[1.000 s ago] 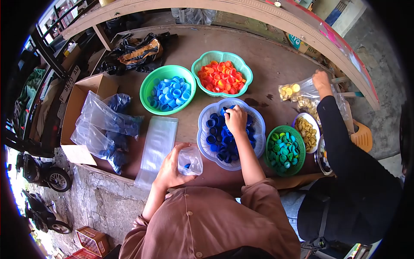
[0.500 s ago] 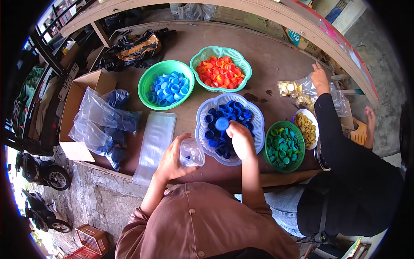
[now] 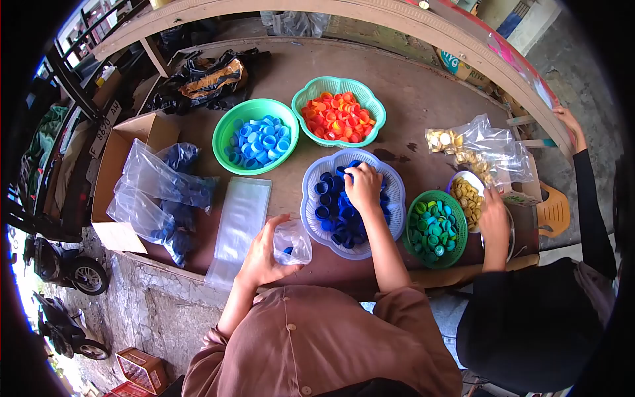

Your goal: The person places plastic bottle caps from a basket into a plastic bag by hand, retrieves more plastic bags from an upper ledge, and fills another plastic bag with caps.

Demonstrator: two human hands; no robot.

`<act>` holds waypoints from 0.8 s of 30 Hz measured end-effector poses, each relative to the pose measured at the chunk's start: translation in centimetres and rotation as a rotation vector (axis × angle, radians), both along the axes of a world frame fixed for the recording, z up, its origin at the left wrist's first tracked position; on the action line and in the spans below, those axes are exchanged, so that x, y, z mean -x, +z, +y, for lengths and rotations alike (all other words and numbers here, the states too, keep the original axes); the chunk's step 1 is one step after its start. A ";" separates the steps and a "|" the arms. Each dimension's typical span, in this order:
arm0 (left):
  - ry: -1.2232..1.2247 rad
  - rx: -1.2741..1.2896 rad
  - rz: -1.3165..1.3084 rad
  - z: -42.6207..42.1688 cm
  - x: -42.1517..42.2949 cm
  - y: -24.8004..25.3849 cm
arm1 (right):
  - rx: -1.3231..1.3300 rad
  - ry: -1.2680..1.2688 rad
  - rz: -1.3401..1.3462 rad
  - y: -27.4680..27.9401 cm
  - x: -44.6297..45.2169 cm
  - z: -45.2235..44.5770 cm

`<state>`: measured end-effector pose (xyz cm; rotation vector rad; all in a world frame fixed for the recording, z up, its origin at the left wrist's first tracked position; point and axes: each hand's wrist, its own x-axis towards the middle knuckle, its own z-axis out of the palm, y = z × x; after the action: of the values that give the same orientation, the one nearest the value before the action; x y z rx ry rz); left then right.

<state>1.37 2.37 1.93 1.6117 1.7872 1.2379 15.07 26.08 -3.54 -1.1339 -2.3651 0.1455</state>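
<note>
My left hand (image 3: 263,257) is closed around a clear plastic bag (image 3: 299,237), its mouth held open. A dark blue bottle cap (image 3: 288,251) shows inside the bag. My right hand (image 3: 364,190) reaches into a lavender slotted basket (image 3: 395,185) of dark blue bottle caps (image 3: 336,210). Its fingers curl down and pinch at a cap near the back of the pile; the fingertips partly hide it. Left of my left hand, a stack of flat clear bags (image 3: 239,215) lies on the table.
Light blue caps fill a green basin (image 3: 221,159); orange caps fill a mint basket (image 3: 378,106). On the right stand a green basket (image 3: 423,259) and a bowl of yellow caps (image 3: 466,195), where a co-worker's hand (image 3: 493,221) reaches. A cardboard box (image 3: 126,132) holds bagged blue caps.
My right hand, which held a blue cap above the basket, has moved back and down into the caps. The co-worker's hand has come from the yellow-cap bag to the yellow bowl.
</note>
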 end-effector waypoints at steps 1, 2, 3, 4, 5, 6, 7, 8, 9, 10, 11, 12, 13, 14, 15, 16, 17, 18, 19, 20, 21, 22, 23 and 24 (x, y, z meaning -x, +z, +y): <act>0.005 -0.002 0.002 0.0 0.0 0.1 | -0.021 -0.003 -0.053 -0.4 0.5 0.6; 0.011 -0.003 0.006 -0.1 0.0 0.3 | -0.021 0.001 -0.051 -0.9 0.9 1.0; 0.016 -0.005 0.009 -0.1 0.1 0.4 | -0.044 0.009 -0.117 -1.4 1.2 1.4; 0.019 -0.006 0.008 -0.1 0.1 0.3 | -0.069 0.016 -0.186 -1.6 1.3 1.6; 0.025 0.004 0.003 -0.2 0.1 0.1 | -0.069 0.018 -0.187 -1.8 1.3 1.7; 0.032 0.013 -0.002 -0.2 0.2 0.0 | -0.034 0.018 -0.176 -2.1 1.1 1.8; 0.034 0.012 -0.002 -0.2 0.2 0.0 | 0.000 0.017 -0.165 -2.1 0.9 1.8; 0.037 0.007 -0.016 -0.2 0.2 0.1 | -0.023 0.019 -0.073 -2.0 0.5 1.5; 0.039 0.002 -0.031 -0.2 0.2 0.1 | -0.025 0.020 -0.075 -2.1 0.1 1.4; 0.039 0.001 -0.033 -0.1 0.2 0.2 | 0.442 0.048 0.340 -2.3 -0.3 1.2; 0.042 0.006 -0.033 -0.1 0.2 0.2 | 0.907 0.072 0.757 -0.9 -0.4 0.4; 0.043 0.012 -0.033 0.0 0.2 0.2 | 1.147 0.107 0.867 0.8 -1.4 -0.4; 0.038 0.013 -0.034 0.0 0.2 0.2 | 1.358 0.003 0.962 1.0 -2.1 -0.8; 0.039 0.025 -0.038 0.1 0.2 0.3 | 1.419 0.044 1.054 1.1 -2.6 -1.5; 0.039 0.036 -0.041 0.2 0.1 0.3 | 1.478 0.087 1.148 1.4 -3.1 -2.1; 0.032 0.037 -0.042 0.2 0.0 0.4 | 1.474 0.081 1.152 1.9 -3.4 -2.7; 0.032 0.031 -0.023 0.3 0.0 0.4 | 1.479 0.105 1.175 2.3 -3.6 -3.3; 0.035 0.027 -0.005 0.3 -0.1 0.4 | 1.486 0.129 1.196 2.7 -3.8 -3.8; 0.034 0.031 -0.006 0.3 -0.2 0.5 | 1.488 0.125 1.196 3.1 -3.8 -4.5; 0.024 0.033 0.001 0.3 -0.3 0.7 | 1.395 0.185 1.187 3.5 -3.8 -5.2; 0.016 0.034 0.010 0.3 -0.3 0.7 | 1.303 0.246 1.176 4.2 -3.9 -5.9; 0.020 0.037 0.010 0.2 -0.3 0.7 | 1.090 0.272 0.861 5.7 -4.2 -6.6; 0.009 0.024 0.014 0.2 -0.3 0.6 | 1.124 0.368 0.975 7.7 -3.5 -8.4; -0.004 0.010 0.017 0.3 -0.3 0.5 | 1.098 0.392 0.917 8.0 -3.2 -9.6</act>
<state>1.71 2.71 2.45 1.6248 1.7967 1.2148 18.28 16.46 4.46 -0.6718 -1.5239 1.8138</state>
